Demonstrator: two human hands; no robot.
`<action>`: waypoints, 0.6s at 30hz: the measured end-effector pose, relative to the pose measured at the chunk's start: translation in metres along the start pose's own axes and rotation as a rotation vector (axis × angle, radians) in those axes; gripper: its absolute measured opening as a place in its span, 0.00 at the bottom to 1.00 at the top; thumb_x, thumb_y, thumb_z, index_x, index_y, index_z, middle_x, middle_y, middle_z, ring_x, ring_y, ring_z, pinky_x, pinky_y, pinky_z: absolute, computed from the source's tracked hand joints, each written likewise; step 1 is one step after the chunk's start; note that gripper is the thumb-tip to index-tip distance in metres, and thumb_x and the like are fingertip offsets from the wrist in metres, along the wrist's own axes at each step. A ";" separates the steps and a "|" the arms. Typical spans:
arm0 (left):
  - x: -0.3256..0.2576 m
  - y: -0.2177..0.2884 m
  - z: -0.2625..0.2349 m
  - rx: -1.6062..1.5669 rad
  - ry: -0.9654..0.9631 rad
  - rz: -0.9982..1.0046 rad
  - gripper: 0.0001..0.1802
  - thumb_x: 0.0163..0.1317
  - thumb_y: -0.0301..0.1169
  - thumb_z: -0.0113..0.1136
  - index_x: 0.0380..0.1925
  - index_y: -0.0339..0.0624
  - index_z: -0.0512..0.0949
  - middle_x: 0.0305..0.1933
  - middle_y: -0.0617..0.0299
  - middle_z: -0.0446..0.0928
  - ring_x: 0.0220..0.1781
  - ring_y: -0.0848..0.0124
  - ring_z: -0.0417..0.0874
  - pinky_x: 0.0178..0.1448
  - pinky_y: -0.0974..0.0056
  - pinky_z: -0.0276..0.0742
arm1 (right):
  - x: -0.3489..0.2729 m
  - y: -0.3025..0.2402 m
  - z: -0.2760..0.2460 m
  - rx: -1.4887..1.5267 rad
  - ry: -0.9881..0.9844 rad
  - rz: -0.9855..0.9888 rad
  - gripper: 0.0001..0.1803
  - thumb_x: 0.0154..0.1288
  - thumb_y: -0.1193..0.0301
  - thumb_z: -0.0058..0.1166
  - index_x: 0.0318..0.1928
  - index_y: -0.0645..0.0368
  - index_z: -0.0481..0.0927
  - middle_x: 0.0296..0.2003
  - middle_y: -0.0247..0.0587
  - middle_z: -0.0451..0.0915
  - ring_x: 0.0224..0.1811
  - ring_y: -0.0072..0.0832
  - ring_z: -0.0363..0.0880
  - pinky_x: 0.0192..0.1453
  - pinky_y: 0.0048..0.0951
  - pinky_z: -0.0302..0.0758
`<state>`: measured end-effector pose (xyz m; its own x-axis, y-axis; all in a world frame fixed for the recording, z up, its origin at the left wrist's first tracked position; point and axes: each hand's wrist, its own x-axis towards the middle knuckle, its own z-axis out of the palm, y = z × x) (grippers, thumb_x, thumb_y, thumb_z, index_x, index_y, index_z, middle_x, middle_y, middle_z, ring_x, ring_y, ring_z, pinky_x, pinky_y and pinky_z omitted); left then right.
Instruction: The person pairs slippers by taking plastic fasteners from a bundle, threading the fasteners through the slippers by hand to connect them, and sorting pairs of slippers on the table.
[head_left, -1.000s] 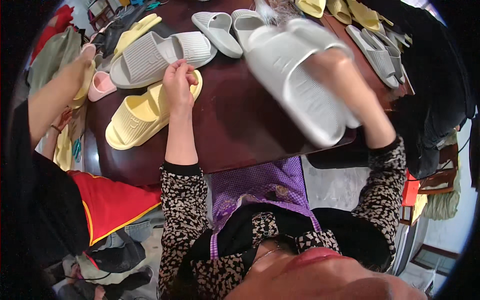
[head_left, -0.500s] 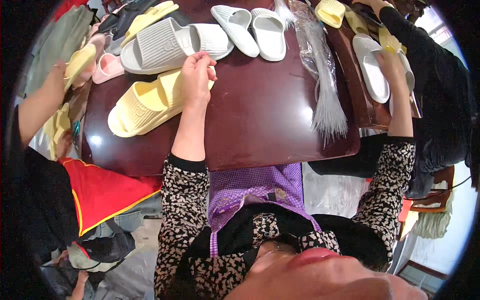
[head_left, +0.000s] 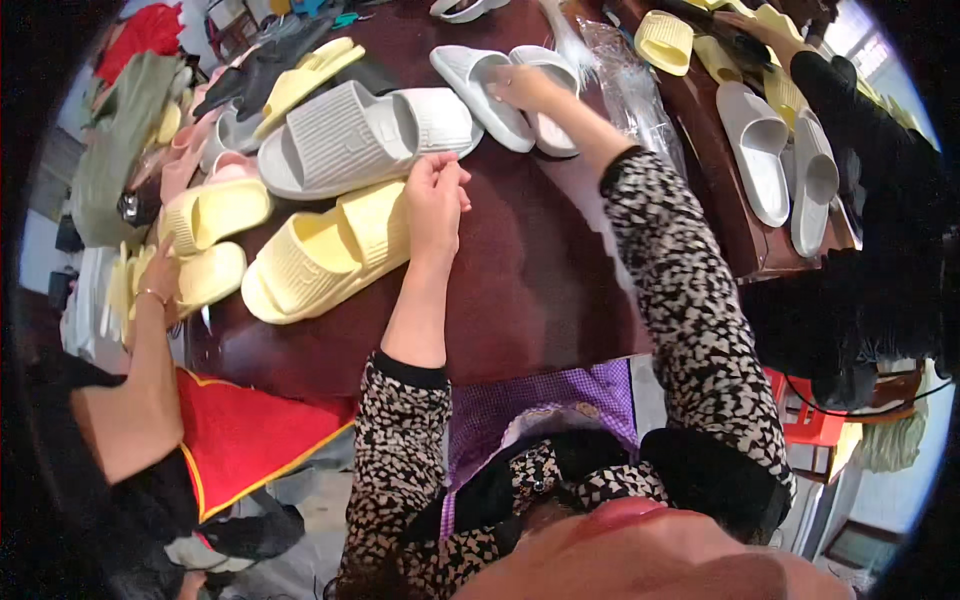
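My left hand [head_left: 437,200] is raised over the table, its fingers pinched together; whatever they hold is too small to make out. Just left of it lie a pair of yellow ribbed slippers [head_left: 325,255] and, farther back, a pair of grey ribbed slippers [head_left: 345,140]. My right hand [head_left: 528,88] reaches to the far middle, its fingers closed at the strap of a pale grey slipper [head_left: 483,95]. The matching pale grey slipper [head_left: 555,128] lies beside it, partly covered by my right hand and forearm.
On the left, a co-worker's hand [head_left: 162,272] touches yellow slippers [head_left: 215,215]. A clear plastic bag [head_left: 628,85] lies behind my right forearm. Grey slippers [head_left: 755,150] rest on the right-hand table, near another person's arm [head_left: 765,35]. The dark red table [head_left: 530,270] ends near my apron.
My right hand has left the grey slippers on the right and moved left to the pale grey pair. The left co-worker's yellow slippers have come down beside my yellow pair. My left hand stays pinched.
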<state>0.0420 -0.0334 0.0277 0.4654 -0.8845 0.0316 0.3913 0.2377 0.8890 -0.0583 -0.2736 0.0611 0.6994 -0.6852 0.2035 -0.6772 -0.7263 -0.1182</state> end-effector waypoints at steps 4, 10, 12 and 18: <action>-0.001 0.005 0.003 -0.072 0.001 -0.043 0.06 0.62 0.24 0.50 0.38 0.35 0.72 0.27 0.61 0.74 0.17 0.82 0.67 0.20 0.76 0.66 | 0.018 -0.004 0.009 0.009 0.136 0.337 0.17 0.62 0.60 0.45 0.43 0.56 0.81 0.38 0.50 0.81 0.43 0.44 0.80 0.50 0.43 0.73; 0.002 0.007 0.006 -0.105 -0.025 -0.044 0.06 0.62 0.24 0.50 0.38 0.35 0.72 0.27 0.62 0.74 0.17 0.82 0.67 0.20 0.76 0.66 | 0.009 0.007 -0.037 -0.008 0.411 0.389 0.16 0.63 0.60 0.46 0.36 0.56 0.83 0.35 0.49 0.82 0.39 0.43 0.81 0.48 0.42 0.74; 0.002 0.003 0.003 -0.081 -0.036 -0.042 0.06 0.62 0.24 0.50 0.38 0.35 0.72 0.27 0.62 0.74 0.17 0.82 0.68 0.21 0.76 0.66 | -0.005 0.014 -0.065 -0.047 0.490 0.299 0.15 0.62 0.60 0.46 0.33 0.55 0.83 0.30 0.52 0.81 0.35 0.48 0.80 0.43 0.44 0.75; 0.008 -0.007 -0.018 0.034 -0.056 0.023 0.06 0.63 0.24 0.50 0.39 0.35 0.72 0.27 0.61 0.74 0.17 0.82 0.68 0.21 0.76 0.67 | -0.078 0.059 -0.143 -0.137 0.774 0.052 0.09 0.55 0.72 0.50 0.29 0.64 0.80 0.25 0.55 0.78 0.32 0.48 0.77 0.40 0.44 0.72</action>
<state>0.0574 -0.0345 0.0137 0.4289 -0.9001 0.0768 0.3531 0.2453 0.9029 -0.1860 -0.2549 0.1775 0.3415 -0.4483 0.8261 -0.7623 -0.6462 -0.0355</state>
